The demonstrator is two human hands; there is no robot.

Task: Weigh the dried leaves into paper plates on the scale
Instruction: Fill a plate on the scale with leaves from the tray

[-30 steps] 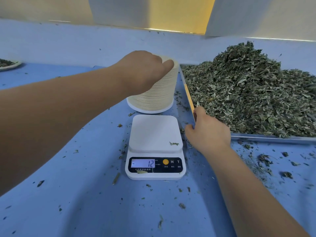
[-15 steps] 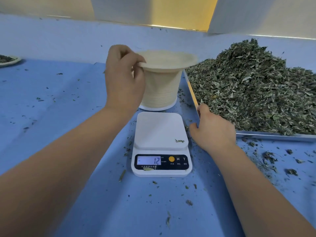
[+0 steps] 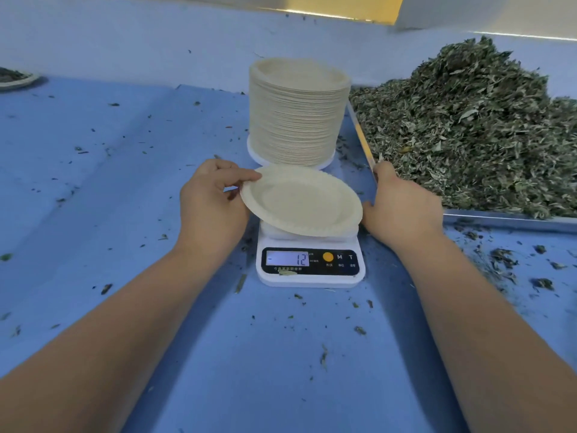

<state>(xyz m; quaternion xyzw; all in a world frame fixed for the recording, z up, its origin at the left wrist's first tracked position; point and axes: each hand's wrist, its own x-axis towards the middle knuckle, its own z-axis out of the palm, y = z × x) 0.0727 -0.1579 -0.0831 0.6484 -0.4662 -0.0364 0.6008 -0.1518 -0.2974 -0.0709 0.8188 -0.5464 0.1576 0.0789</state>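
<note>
1. Keep the left hand [image 3: 212,210] pinching the paper plate [image 3: 301,204] at its left rim, thumb on top, fingers [image 3: 230,199] curled beneath; no second hold needed.
2. Note the plate tilted just above the scale [image 3: 312,280], right edge lower; cannot tell whether it touches the platform yet.
3. Level it out and set it down flat, centred on the scale, clear of the stack of plates [image 3: 296,114] just behind the scale.
4. Release the rim fully before trusting any figure; probably light enough to shift under a dragging thumb.
5. Check the display [image 3: 287,259] on the scale's front: read minus 12 there now. Likely a tare for one plate, so wait for a settled figure near zero.
6. Keep the right hand [image 3: 402,210] off the scale. Parked just right of it at the tray [image 3: 505,218] corner, thumb along the rim, fingers hidden, so grip not to be told.
7. Take dried leaves [image 3: 468,126] from the heap right of the scale only after that; sweep no crumbs off the table [image 3: 125,182] onto the plate.
</note>
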